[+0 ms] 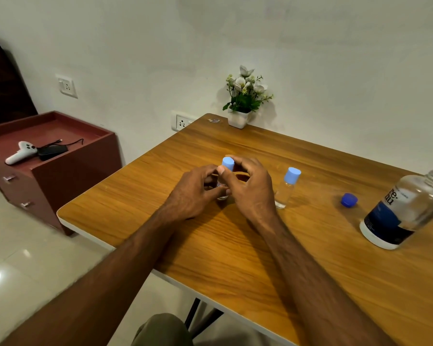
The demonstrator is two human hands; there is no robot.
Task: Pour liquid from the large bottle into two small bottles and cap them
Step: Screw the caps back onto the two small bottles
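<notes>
A small clear bottle (pixel 222 189) stands on the wooden table (pixel 235 245), mostly hidden by my hands. My left hand (pixel 195 193) grips its body. My right hand (pixel 250 186) has thumb and fingers around its light blue cap (pixel 228 163), which sits on the neck. A second small bottle (pixel 284 193) with a light blue cap (pixel 292 174) stands just right of my right hand, untouched. The large clear bottle (pixel 405 208) with a dark blue label stands uncapped at the far right. Its dark blue cap (pixel 349 199) lies on the table to its left.
A white pot with artificial flowers (pixel 244 98) stands at the table's back edge by the wall. To the left is a maroon drawer cabinet (pixel 60 171) holding a white controller (pixel 20 152) and a black device with a cable. Tiled floor lies below.
</notes>
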